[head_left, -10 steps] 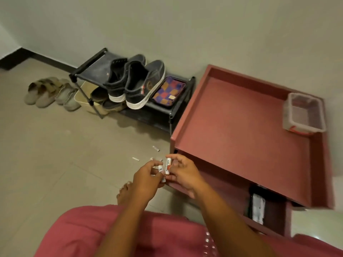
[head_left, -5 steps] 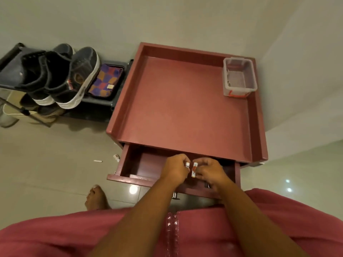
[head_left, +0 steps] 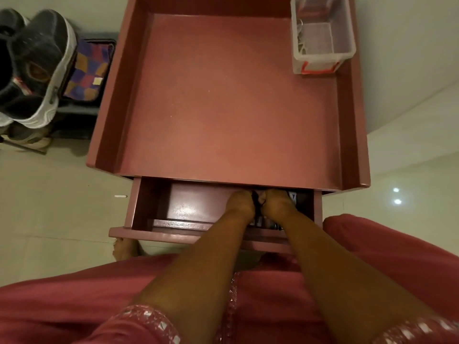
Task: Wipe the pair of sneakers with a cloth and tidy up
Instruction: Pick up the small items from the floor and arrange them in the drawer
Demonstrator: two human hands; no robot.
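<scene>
The pair of dark sneakers [head_left: 37,70] with white soles stands on a black shoe rack at the left edge. Beside them on the rack lies a colourful patchwork piece [head_left: 87,68]. Both my hands are down inside the open drawer [head_left: 173,235] of the red cabinet [head_left: 223,95]. My left hand [head_left: 242,203] and my right hand [head_left: 278,203] sit knuckle to knuckle with fingers curled. They grip a dark thing [head_left: 255,202] between them. Their fingertips are hidden.
A clear plastic box [head_left: 323,38] with a few small items stands at the cabinet top's far right corner. More dark items lie in the drawer's right end [head_left: 295,197]. A small white stick [head_left: 121,196] lies on the tiled floor. My bare foot [head_left: 124,249] shows under the drawer front.
I have turned from the floor by the shoe rack to the cabinet. My hands, which pinched small white tubes, have gone down into the open drawer, and the tubes no longer show.
</scene>
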